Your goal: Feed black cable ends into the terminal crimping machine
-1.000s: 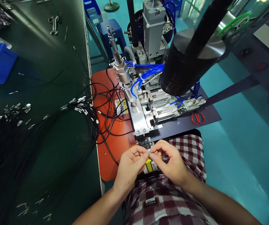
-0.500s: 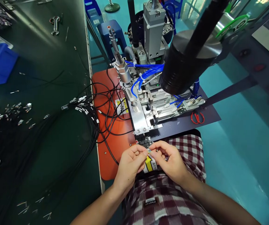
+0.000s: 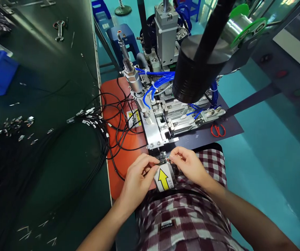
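Note:
My left hand [image 3: 139, 177] is closed in a pinch on a thin black cable [image 3: 162, 162], thumb and forefinger together. Opposite it, my right hand [image 3: 190, 167] pinches a small metal connector [image 3: 167, 160] at the cable's end. Both hands are just in front of the metal machine [image 3: 152, 130], above a white label with a yellow arrow [image 3: 163, 179]. The connector's details are too small to make out, and the fingertips partly hide it.
A bundle of black cables with metal ends [image 3: 97, 123] lies across the dark table and orange board [image 3: 115, 83]. Red-handled scissors [image 3: 218, 130] rest on the machine's grey base. A blue bin [image 3: 0, 78] and a wrench [image 3: 59, 31] are on the left.
My hands have moved apart and slightly up, toward the machine. The thin cable between them and more of the yellow arrow label now show.

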The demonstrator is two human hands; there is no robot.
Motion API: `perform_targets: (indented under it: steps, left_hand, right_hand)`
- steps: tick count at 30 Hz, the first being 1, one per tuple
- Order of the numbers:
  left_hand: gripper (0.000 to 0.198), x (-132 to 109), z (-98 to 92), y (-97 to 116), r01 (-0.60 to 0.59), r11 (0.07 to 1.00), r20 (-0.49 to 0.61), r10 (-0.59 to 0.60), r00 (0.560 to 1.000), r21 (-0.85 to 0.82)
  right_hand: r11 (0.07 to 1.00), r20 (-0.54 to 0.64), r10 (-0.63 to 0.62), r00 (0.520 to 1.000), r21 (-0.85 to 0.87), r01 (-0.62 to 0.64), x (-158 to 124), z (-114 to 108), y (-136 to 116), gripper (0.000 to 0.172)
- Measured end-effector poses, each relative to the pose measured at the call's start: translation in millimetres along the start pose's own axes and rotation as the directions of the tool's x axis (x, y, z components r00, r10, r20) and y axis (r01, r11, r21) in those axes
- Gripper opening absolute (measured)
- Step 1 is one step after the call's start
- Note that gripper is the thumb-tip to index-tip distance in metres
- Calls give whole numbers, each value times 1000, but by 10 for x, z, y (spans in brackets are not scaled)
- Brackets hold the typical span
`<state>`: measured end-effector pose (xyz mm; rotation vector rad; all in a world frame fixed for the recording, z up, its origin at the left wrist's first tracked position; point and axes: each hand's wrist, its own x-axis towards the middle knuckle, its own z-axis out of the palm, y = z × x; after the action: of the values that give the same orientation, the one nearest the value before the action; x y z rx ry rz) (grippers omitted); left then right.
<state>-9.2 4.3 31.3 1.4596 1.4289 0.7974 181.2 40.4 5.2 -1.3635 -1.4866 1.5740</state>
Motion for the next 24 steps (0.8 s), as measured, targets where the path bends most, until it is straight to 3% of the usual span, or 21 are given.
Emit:
perform_targets:
  steps: [3,7,10,14,24]
  left_hand:
    - [16,54,-37,-126,-264,918,-31,286,958,295]
    - [30,99,-63,-252,-408,761,92,423,902,505]
    - [34,111,-71,-279,-439,680,151,441,885,587]
    - [38,115,-61,-286,-429,641,182,416,891,637]
    - [39,113,-46,-317,-408,652,186,384,905,639]
  right_hand:
    - [997,27,30,999,64,-32,125,-11,102,20]
    - [994,44,45,998,93,-49,203,5,163,21]
    - [991,54,64,996,115,-70,219,15,176,22]
    - [988,68,86,994,124,-94,223,18,190,23]
    - [990,69,88,994,104,-95,218,6,220,23]
